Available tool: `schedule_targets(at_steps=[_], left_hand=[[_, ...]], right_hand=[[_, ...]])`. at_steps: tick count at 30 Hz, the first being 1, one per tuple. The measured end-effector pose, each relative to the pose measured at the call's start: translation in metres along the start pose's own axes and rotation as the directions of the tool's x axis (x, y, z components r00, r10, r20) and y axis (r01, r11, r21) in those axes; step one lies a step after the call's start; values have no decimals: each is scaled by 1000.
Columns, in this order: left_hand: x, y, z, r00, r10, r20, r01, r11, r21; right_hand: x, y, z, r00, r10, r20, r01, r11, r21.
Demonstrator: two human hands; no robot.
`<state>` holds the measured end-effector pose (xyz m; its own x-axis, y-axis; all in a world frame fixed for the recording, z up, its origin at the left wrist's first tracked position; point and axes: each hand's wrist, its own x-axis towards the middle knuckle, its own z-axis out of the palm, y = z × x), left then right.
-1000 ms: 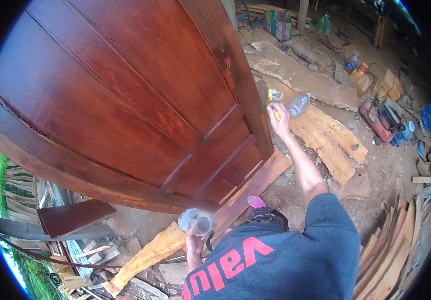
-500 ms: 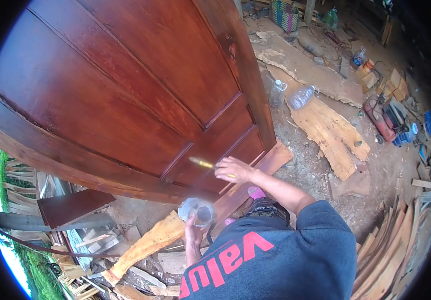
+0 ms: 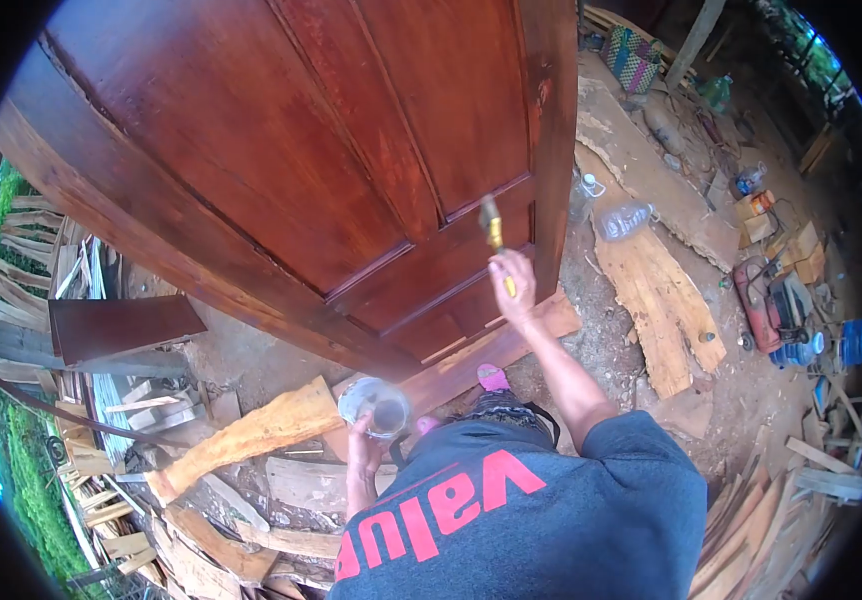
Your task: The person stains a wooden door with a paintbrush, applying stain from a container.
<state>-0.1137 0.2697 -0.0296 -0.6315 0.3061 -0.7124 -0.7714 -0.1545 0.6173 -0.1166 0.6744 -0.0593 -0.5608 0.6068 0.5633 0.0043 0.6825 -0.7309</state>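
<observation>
right hand fingers clamped on a paintbrush against the red-brown wooden door; left hand fingers wrapped around a clear jar.

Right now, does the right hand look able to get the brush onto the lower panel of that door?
Probably yes. The right hand holds the brush up with its bristles already at the door, near the lower panel, and nothing stands between them. The left hand holds the jar lower down.
</observation>
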Motion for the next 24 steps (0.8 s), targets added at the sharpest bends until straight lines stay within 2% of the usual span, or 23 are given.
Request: schedule_targets(at_steps=[1, 2, 3, 4, 5, 7, 8, 9, 11, 12, 14, 17, 18, 19, 20, 21, 22, 23, 24], left_hand=[[-1, 1, -4, 1000, -17, -14, 16, 1000, -3], [-1, 1, -8, 999, -33, -28, 33, 999, -7], [-2, 1, -12, 998, -35, -45, 35, 999, -4], [-4, 2, -14, 998, -31, -52, 30, 999, -24], [-7, 5, -16, 999, -23, -45, 22, 1000, -12], [-14, 8, -23, 999, -21, -28, 21, 1000, 0], [-16, 6, -30, 999, -15, -33, 14, 1000, -22], [-17, 3, -37, 999, -6, -44, 4, 999, -34], [-17, -6, -55, 999, 20, -30, -22, 997, -80], [-19, -11, -64, 999, 24, -35, -27, 994, -103], [-26, -21, -78, 994, 41, -101, -57, 986, -157], [-38, -29, -98, 997, 43, -60, -56, 970, -235], [-39, -32, -108, 997, 44, -62, -58, 967, -247], [-39, -36, -118, 998, 17, -58, -31, 968, -249], [-38, -39, -127, 998, -11, -54, -3, 968, -250], [-38, -41, -135, 998, -11, -56, -4, 965, -263], [-37, -42, -143, 998, 0, -69, -18, 966, -257], [-37, -43, -150, 997, 11, -82, -32, 968, -250], [-36, -43, -156, 996, 10, -84, -32, 965, -262]], right_hand=[[-25, -29, 19, 979, -66, 193, 41, 991, 131], [-41, -54, 31, 890, -231, 392, 133, 956, 261], [-52, -70, 42, 769, -371, 521, 217, 917, 333], [-59, -81, 49, 608, -498, 618, 283, 863, 417], [-59, -83, 51, 591, -510, 625, 287, 857, 428], [-51, -84, 53, 647, -485, 588, 317, 873, 372], [-38, -85, 40, 739, -361, 569, 208, 925, 317], [-27, -75, 30, 831, -289, 476, 205, 954, 221], [-7, -38, 12, 971, -46, 235, 22, 995, 101], [5, -28, -1, 991, 60, 116, -63, 998, 17], [19, -14, -16, 986, 107, -130, -126, 980, -152], [9, -22, -2, 978, 115, -174, -152, 965, -215], [-1, -40, 15, 990, 75, -115, -95, 980, -177], [-19, -60, 34, 986, 164, -17, -165, 982, -95], [-40, -77, 58, 992, 105, 75, -106, 994, 7], [-63, -98, 77, 966, 61, 252, -84, 993, 83], [-84, -121, 94, 902, -29, 431, -70, 975, 212], [-99, -143, 106, 763, -149, 629, -64, 951, 303], [-110, -157, 119, 546, -326, 772, 8, 923, 384]])
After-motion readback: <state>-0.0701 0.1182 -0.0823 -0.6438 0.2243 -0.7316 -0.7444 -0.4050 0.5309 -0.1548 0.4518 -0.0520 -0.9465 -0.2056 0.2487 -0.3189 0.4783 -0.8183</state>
